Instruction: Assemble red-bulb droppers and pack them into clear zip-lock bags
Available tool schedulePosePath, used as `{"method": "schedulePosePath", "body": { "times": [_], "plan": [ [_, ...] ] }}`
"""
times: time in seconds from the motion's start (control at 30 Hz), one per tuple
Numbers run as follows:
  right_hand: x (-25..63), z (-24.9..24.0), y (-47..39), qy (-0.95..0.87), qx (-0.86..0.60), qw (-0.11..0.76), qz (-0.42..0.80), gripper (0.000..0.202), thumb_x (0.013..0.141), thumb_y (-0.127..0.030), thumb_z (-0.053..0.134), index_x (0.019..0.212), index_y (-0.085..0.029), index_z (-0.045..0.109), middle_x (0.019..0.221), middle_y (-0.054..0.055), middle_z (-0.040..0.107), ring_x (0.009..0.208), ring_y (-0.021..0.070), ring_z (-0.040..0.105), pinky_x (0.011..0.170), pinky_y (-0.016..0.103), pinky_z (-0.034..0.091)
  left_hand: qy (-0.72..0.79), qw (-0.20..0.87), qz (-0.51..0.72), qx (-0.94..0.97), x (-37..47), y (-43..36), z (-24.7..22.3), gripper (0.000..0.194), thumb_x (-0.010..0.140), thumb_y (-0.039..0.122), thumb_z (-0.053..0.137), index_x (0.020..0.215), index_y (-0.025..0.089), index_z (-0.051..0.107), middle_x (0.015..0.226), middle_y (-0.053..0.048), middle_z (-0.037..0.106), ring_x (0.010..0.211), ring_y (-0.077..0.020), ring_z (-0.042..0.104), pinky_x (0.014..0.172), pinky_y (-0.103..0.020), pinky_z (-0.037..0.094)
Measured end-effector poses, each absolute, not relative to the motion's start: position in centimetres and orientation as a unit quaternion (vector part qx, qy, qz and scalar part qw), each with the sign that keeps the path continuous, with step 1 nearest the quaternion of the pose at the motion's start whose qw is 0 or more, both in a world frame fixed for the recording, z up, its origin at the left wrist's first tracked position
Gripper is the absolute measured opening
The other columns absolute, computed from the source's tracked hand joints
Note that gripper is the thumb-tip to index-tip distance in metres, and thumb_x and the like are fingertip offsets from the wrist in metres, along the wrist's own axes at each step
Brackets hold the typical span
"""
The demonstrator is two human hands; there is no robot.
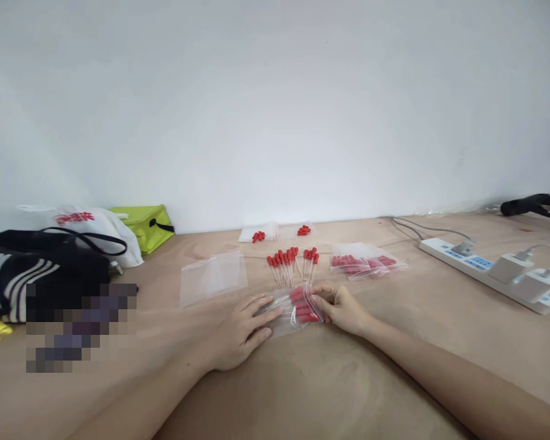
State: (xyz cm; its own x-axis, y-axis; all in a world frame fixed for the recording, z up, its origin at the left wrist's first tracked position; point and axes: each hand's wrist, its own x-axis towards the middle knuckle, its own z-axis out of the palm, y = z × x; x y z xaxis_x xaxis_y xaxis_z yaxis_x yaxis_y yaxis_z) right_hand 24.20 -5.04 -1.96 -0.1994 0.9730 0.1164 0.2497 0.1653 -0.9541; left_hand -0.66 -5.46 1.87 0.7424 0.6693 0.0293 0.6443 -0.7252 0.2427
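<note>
A clear zip bag (pixel 284 321) lies on the table with several red-bulbed droppers (pixel 306 310) inside, bulbs toward its right end. My left hand (pixel 244 333) rests on the bag's left part, fingers stretched out. At the zip edge my right hand (pixel 340 307) pinches the bag between thumb and fingers. Just beyond the bag, loose droppers (pixel 284 263) lie in a fanned group, and a smaller group of droppers (pixel 310 261) sits to their right. Filled zip bags (pixel 366 261) overlap further right. An empty zip bag (pixel 214 279) lies flat to the left.
Near the wall, loose red bulbs (pixel 258 236) and more red bulbs (pixel 304 230) lie on bags. A white power strip (pixel 453 253) with plugged-in chargers and cables runs along the right. Left stand a black bag (pixel 73 275), a white plastic bag (pixel 123 235) and a lime-green bag (pixel 140 223).
</note>
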Motion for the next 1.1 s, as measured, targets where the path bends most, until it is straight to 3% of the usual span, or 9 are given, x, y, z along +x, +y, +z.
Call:
{"method": "schedulePosePath", "body": {
  "times": [0.2,0.33,0.43,0.57,0.7,0.8,0.93,1.1],
  "plan": [
    [24.3,-2.7,-4.1,-0.605,-0.531,0.416,0.423,0.016,0.066,-0.031,0.059,0.071,-0.017,0.053,0.055,-0.003,0.052,0.039,0.0068,0.042,0.037,0.02,0.033,0.365,0.122,0.055,0.921,-0.5,-5.5,2.1,0.045,0.088,0.031,0.034,0.133,0.024,0.029,0.137,-0.006,0.031,0.125,-0.023,0.027,0.102,-0.044,0.026],
    [24.2,-3.0,-3.7,-0.643,-0.526,0.406,0.381,0.02,0.068,-0.029,0.056,0.054,-0.016,0.051,0.052,-0.002,0.052,0.048,0.0086,0.046,0.046,0.02,0.037,0.355,0.117,0.059,0.925,-0.4,-5.4,2.0,0.044,0.088,0.031,0.034,0.132,0.024,0.03,0.137,-0.006,0.033,0.125,-0.023,0.027,0.102,-0.044,0.026],
    [24.0,-2.7,-3.8,-0.617,-0.535,0.435,0.38,0.02,0.069,-0.034,0.055,0.062,-0.016,0.053,0.058,-0.001,0.056,0.048,0.0089,0.048,0.045,0.02,0.038,0.358,0.118,0.057,0.924,-0.4,-5.5,2.0,0.044,0.088,0.031,0.033,0.132,0.024,0.03,0.137,-0.006,0.031,0.126,-0.0225,0.026,0.102,-0.043,0.025],
    [23.8,-1.5,-4.0,-0.549,-0.582,0.42,0.429,0.031,0.072,-0.046,0.051,0.079,-0.016,0.055,0.059,-0.001,0.058,0.034,0.0073,0.041,0.03,0.02,0.028,0.363,0.124,0.052,0.922,-0.3,-5.6,2.2,0.045,0.088,0.031,0.035,0.132,0.023,0.03,0.137,-0.006,0.031,0.126,-0.0227,0.026,0.102,-0.044,0.024],
    [23.4,-0.8,-3.8,-0.535,-0.515,0.403,0.536,0.032,0.06,-0.046,0.064,0.065,-0.016,0.053,0.056,-0.001,0.058,0.043,0.009,0.05,0.038,0.02,0.037,0.362,0.135,0.062,0.92,-0.3,-5.8,2.3,0.046,0.087,0.032,0.036,0.132,0.023,0.029,0.137,-0.006,0.032,0.125,-0.0226,0.027,0.102,-0.043,0.024],
    [23.3,-0.9,-3.6,-0.532,-0.496,0.424,0.539,0.036,0.054,-0.046,0.068,0.057,-0.018,0.044,0.047,-0.006,0.051,0.039,0.0059,0.044,0.035,0.017,0.032,0.363,0.13,0.085,0.919,-0.5,-5.7,1.9,0.046,0.087,0.033,0.036,0.132,0.024,0.029,0.138,-0.005,0.029,0.126,-0.0216,0.025,0.103,-0.041,0.025],
    [23.8,-0.5,-3.8,-0.561,-0.477,0.421,0.53,0.037,0.064,-0.054,0.057,0.067,-0.02,0.043,0.038,-0.011,0.037,0.028,0.0041,0.031,0.029,0.017,0.02,0.427,0.063,0.173,0.885,-1.2,-4.5,0.8,0.041,0.088,0.035,0.032,0.127,0.024,0.037,0.132,-0.005,0.038,0.123,-0.0213,0.03,0.101,-0.04,0.028],
    [25.5,0.7,-3.0,-0.534,-0.468,0.54,0.451,0.04,0.064,-0.059,0.053,0.073,-0.021,0.043,0.048,-0.008,0.046,0.038,0.007,0.042,0.037,0.019,0.032,0.581,-0.074,0.188,0.789,-3.8,-1.8,0.3,0.042,0.081,0.039,0.042,0.117,0.018,0.049,0.126,-0.01,0.045,0.12,-0.0268,0.033,0.099,-0.045,0.026]
  ]
}}
